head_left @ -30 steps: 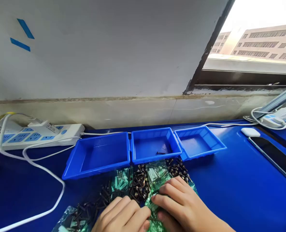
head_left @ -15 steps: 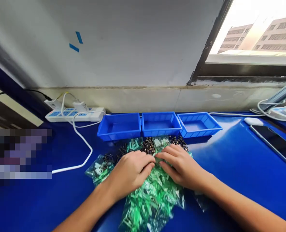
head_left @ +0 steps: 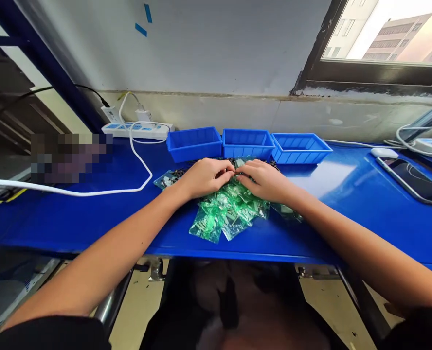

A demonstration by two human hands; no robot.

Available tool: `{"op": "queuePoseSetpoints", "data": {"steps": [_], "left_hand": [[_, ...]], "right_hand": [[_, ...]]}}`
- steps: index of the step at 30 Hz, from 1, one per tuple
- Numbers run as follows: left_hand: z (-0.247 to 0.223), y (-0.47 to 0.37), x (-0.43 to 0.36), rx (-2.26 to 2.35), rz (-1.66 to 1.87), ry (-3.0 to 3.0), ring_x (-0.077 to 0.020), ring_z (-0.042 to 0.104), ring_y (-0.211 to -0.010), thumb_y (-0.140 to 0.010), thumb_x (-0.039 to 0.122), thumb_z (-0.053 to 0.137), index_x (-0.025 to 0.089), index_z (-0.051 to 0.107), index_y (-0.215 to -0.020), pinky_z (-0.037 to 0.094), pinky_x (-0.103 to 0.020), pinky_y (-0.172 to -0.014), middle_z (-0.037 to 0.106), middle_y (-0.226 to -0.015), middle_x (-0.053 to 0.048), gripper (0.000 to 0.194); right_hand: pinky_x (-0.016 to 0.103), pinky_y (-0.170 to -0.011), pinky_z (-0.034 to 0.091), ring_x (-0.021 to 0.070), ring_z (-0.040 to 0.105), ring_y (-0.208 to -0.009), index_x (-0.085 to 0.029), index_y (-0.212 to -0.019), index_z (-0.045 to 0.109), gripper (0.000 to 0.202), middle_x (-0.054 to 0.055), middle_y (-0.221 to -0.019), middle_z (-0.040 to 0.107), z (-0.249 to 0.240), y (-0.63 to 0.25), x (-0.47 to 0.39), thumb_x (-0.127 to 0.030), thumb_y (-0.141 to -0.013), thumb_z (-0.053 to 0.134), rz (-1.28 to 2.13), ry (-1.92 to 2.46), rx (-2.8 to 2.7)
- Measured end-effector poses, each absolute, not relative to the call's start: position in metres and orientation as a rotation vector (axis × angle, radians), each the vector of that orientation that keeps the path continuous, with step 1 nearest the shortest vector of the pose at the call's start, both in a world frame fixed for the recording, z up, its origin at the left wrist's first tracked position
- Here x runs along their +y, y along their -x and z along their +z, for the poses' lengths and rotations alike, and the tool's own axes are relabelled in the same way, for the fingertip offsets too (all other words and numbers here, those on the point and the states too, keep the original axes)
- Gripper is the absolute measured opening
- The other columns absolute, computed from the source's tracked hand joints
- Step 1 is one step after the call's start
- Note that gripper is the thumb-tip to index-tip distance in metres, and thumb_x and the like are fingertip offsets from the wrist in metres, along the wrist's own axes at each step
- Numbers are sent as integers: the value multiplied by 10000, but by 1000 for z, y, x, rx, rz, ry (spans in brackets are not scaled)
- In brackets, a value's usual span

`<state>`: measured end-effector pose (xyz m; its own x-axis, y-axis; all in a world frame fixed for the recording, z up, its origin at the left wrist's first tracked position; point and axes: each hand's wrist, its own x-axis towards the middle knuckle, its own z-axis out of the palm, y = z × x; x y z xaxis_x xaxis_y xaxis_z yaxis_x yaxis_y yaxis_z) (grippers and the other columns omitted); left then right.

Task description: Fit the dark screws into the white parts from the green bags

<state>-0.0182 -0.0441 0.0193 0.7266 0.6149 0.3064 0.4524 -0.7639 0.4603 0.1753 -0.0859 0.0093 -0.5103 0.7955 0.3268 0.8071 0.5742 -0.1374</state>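
My left hand [head_left: 209, 178] and my right hand [head_left: 260, 179] meet fingertip to fingertip over a heap of green plastic bags [head_left: 234, 206]. Both are closed in a pinch; whatever lies between the fingers is too small to make out. Small hardware parts show through the clear green film of the bags. Loose dark screws [head_left: 181, 171] lie behind and beside the hands, partly covered by them. Just beyond stand three blue bins in a row: a left bin [head_left: 196, 154], a middle bin [head_left: 248, 151] and a right bin [head_left: 300, 156].
A white power strip [head_left: 161, 130] with plugged-in chargers lies at the back left, its white cable [head_left: 92, 193] running across the blue table [head_left: 351, 223]. On the right are a phone [head_left: 416, 177] and a white mouse-like object [head_left: 384, 153]. The wall closes off the back.
The view has tilted down and drawn back, so the table's front edge and my lap now show. My hands stay together over the bags, fingers still pinched.
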Motion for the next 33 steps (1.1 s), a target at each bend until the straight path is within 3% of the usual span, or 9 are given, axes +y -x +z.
{"op": "queuePoseSetpoints", "data": {"steps": [13, 21, 33], "left_hand": [[16, 23, -37, 944, 650, -2527, -117, 546, -577, -847, 304, 461, 152, 666, -901, 382, -243, -569, 666, -677, -8, 262], [16, 28, -41, 856, 599, -2623, -162, 622, -803, -884, 278, 434, 182, 653, -921, 445, -269, -717, 703, -882, -29, 242], [6, 42, -43, 731, 674, -2679, -137, 531, -669, -938, 234, 398, 199, 592, -872, 360, -273, -637, 624, -730, 0, 208]], "right_hand": [[340, -777, 400, 211, 553, -853, -156, -1058, 643, 267, 85, -895, 631, 13, -172, -91, -263, -939, 429, -89, 1398, -2495], [352, -750, 409, 209, 540, -832, -158, -1065, 628, 250, 70, -861, 621, 10, -183, -100, -269, -935, 446, -7, 1299, -2473], [346, -699, 328, 201, 450, -801, -175, -1051, 593, 203, 52, -856, 577, 0, -158, -110, -254, -911, 469, 167, 1373, -2229]]}}
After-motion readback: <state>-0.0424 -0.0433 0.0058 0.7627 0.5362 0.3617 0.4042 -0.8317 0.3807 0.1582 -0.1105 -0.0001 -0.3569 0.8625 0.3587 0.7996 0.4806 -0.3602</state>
